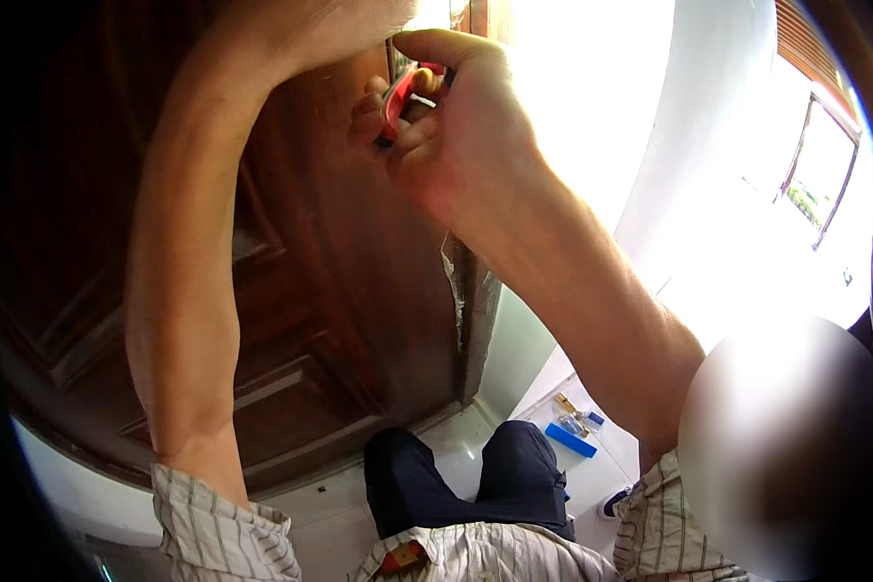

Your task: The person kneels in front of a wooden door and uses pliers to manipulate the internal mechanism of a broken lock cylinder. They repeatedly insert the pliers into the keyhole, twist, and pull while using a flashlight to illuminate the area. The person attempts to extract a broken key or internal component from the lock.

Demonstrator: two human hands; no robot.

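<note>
Two bare forearms raised to the edge of a brown door (330,242). Right hand (470,121) closed round a red-handled tool (395,102), held up at the door's edge; working end hidden, so exact kind and point of contact not determinable. Left hand (369,19) close by, mostly past the top of the view; impossible to tell whether wide, narrow or holding something. Step in hand, judged from posture: applying the tool at the door's edge, apparently mid-step. Next move probably calls for a steady right wrist and close support from the left. Lower along the edge: torn pale strip (453,281). On white floor (597,477) beyond right knee (522,470), well apart from both hands: blue box (570,440), brass-coloured piece (565,401), small clear packet (572,425).
</note>
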